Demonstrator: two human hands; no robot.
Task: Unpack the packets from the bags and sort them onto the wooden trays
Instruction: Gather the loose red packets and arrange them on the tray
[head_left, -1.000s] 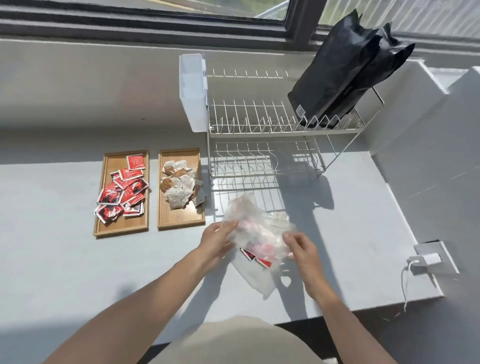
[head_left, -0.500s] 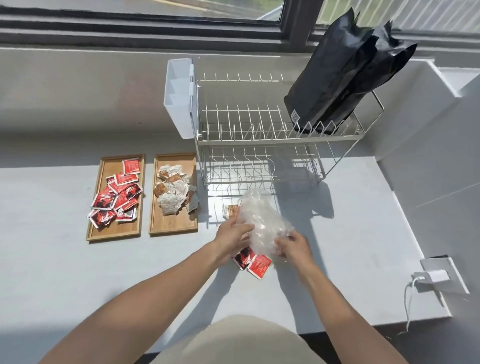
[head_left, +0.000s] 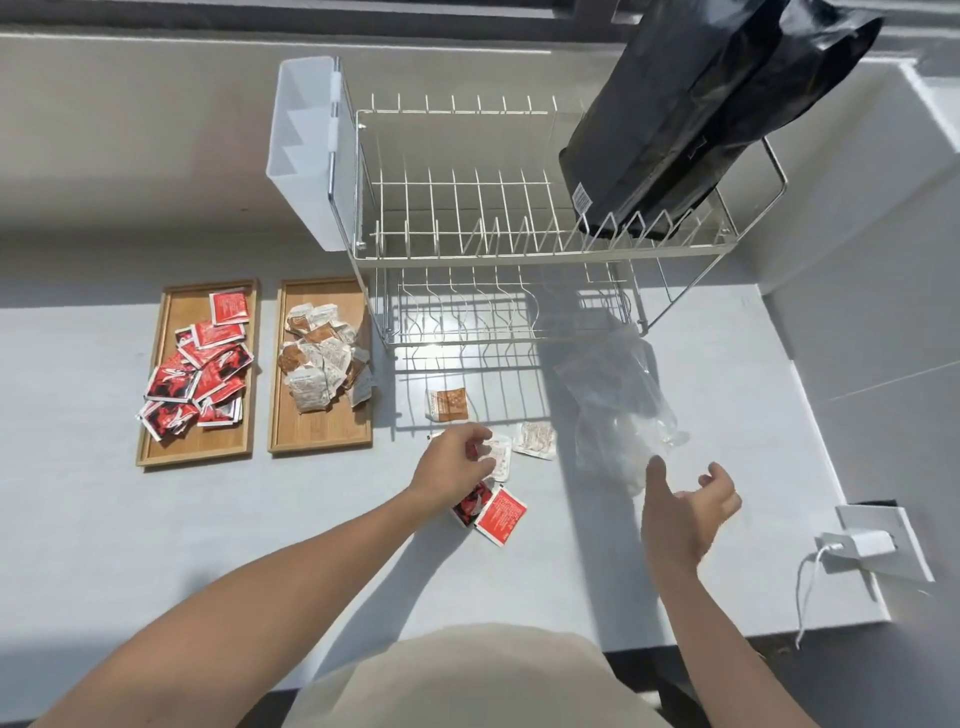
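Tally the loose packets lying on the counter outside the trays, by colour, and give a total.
Red packets: 2, overlapping, just below the left hand.
White-and-brown packets: 3, one near the dish rack shadow, one beside the clear bag, one at the left hand's fingertips.
Total: 5 that show; any hidden under the hand cannot be counted.
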